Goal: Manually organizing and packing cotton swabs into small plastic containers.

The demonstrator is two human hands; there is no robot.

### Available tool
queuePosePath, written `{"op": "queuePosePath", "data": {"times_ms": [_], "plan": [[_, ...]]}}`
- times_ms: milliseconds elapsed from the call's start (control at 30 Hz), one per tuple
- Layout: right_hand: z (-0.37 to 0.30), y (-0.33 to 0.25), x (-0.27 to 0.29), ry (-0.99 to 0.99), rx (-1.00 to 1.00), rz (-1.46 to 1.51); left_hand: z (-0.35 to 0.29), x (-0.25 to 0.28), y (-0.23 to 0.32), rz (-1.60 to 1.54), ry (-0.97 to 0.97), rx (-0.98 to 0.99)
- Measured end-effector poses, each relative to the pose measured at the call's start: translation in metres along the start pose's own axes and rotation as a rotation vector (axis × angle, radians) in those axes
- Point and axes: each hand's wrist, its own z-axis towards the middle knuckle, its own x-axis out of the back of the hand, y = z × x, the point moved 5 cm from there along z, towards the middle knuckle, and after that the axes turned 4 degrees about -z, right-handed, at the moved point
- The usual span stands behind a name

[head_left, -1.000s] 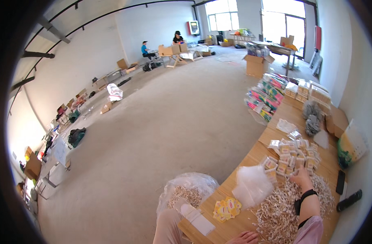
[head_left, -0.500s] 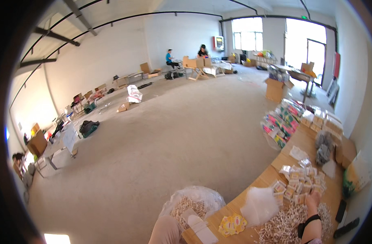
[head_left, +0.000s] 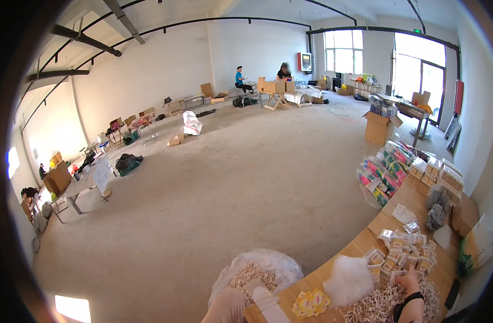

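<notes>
At the lower right, my right hand [head_left: 410, 278] is bent over a small clear packet [head_left: 397, 276] at the near edge of a packet pile [head_left: 401, 248]. Its fingers look closed on that packet, though they show small. A dark band circles the wrist. Under the forearm spreads a heap of short white sticks that look like cotton swabs [head_left: 373, 307]. Left of the heap lies a stack of clear plastic bags [head_left: 347, 281]. Yellow and white cards [head_left: 310, 303] lie near the table's corner. My left hand is out of view.
A clear bag of similar sticks [head_left: 254, 275] stands on the floor by my knee [head_left: 227, 308]. White card [head_left: 268, 304] lies at the table corner. Colourful packages [head_left: 383, 169] are heaped beyond the wooden table [head_left: 373, 226]. An open carton [head_left: 380, 128] stands farther off. Two people [head_left: 240, 78] work at the back.
My view has turned slightly left, shifting the scene rightward and a little down. My right hand has come slightly nearer along the edge of the packet pile, with its fingers at a packet.
</notes>
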Motion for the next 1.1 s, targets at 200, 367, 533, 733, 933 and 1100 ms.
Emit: {"op": "queuePosePath", "data": {"times_ms": [200, 367, 533, 733, 933, 1100], "plan": [[0.016, 0.001, -0.017, -0.075, 0.165, 0.017, -0.001, -0.003, -0.003, 0.033, 0.02, -0.033], [0.041, 0.014, -0.038, -0.031, 0.182, 0.162, 0.0, -0.002, -0.005, 0.071, 0.033, -0.07], [0.025, 0.004, 0.002, -0.09, 0.289, 0.168, 0.0, 0.008, -0.001, 0.001, 0.009, -0.021], [0.003, 0.049, 0.029, 0.824, 0.295, 0.22, 0.003, 0.002, 0.001, -0.006, -0.016, -0.046], [-0.122, 0.044, 0.007, -0.042, 0.319, -0.141, 0.0, -0.003, 0.0, 0.032, 0.047, -0.039], [-0.201, 0.032, -0.006, 0.061, 0.452, -0.184, -0.012, 0.002, -0.012, 0.089, 0.105, -0.139]]}}
